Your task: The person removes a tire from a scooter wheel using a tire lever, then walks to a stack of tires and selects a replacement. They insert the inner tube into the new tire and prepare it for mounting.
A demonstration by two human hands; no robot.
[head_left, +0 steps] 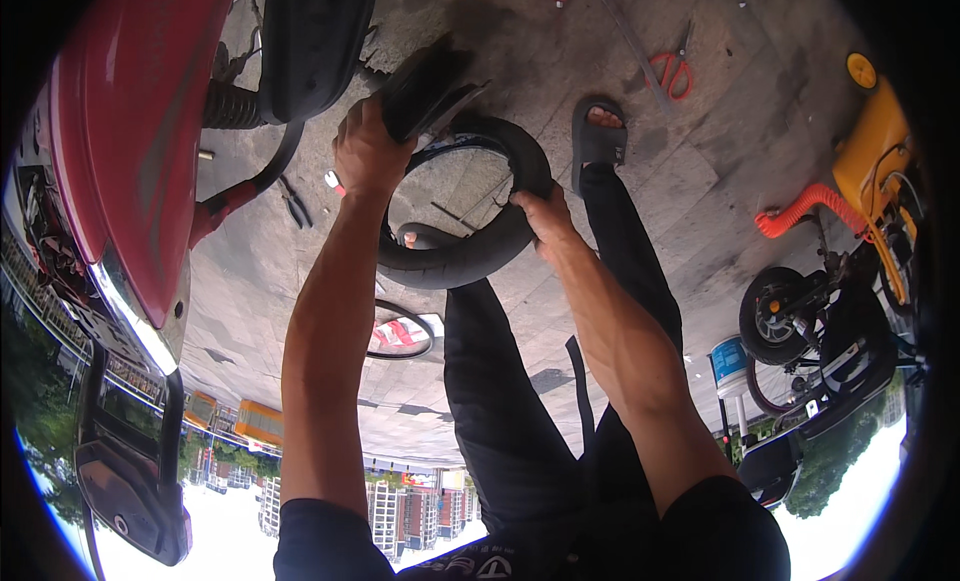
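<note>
Left hand fingers closed around black wheel part; right hand fingers gripping black scooter tyre, beside red scooter.

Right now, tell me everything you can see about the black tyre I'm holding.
The black tyre is a small rubber ring off its wheel, its centre open so the paved ground shows through. Its sidewall looks smooth and its lower part bulges toward the camera. It is held up above the ground between both hands: the left hand grips its upper left edge together with a dark flat object, and the right hand clasps its right side.
</note>
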